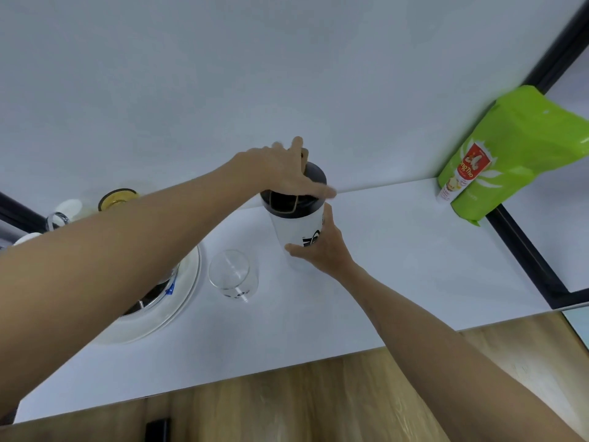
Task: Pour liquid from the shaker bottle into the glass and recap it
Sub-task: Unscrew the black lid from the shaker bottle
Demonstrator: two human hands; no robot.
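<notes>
Shaker bottle (298, 231) is stood upright on the white table (398, 266), close to the wall and just right of the glass (233, 274). The bottle body is gripped by the right hand (322, 250), whose fingers are wrapped around the lower white wall. The left hand (283, 169) is laid over the black lid (294, 193), with the thumb extended across the front of the lid and one finger raised near the flip cap at the rear. Both hands are therefore closed on the bottle: the right on the body, the left on the lid.

The glass is seen upright and appears empty, apart from the bottle and untouched. From this it is judged that pouring is not yet done and that the opening step is in hand. Whether the spout cap is already lifted cannot be told, as it is partly hidden by the left hand.

For the next move, the cap must be freed while the body is held steady against rotation. The bottle is then to be raised, carried left over the glass rim and tilted slowly. A white plate (178, 301) just left of the glass must be kept clear.
</notes>
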